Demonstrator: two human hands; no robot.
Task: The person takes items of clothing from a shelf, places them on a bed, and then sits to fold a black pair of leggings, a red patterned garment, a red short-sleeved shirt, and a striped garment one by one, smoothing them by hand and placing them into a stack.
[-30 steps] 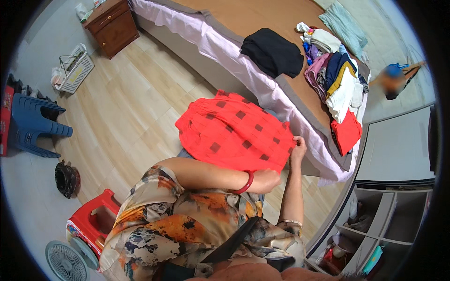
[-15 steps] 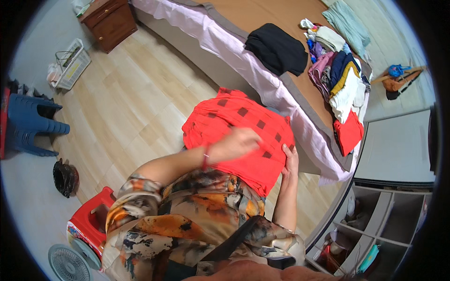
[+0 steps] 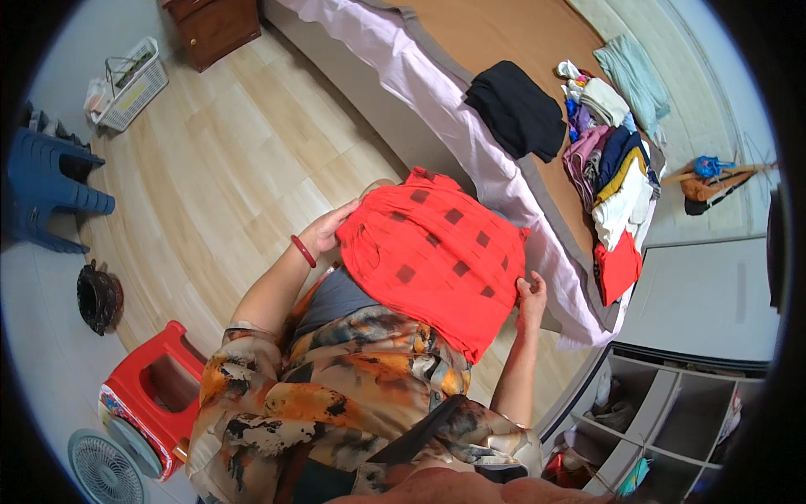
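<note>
Beside bed (image 3: pixel 487 34), above pale plank-patterned floor (image 3: pixel 218 160): keeps red garment with dark squares (image 3: pixel 432 248) spread over lap (image 3: pixel 336 301). Has shifted left hand (image 3: pixel 326 228) from mid-fabric, half a second ago, to left edge, with fingers against cloth; cannot confirm grasp. Keeps right hand (image 3: pixel 531 304) at right edge, with fingers bent; cannot tell whether pinching.
</note>
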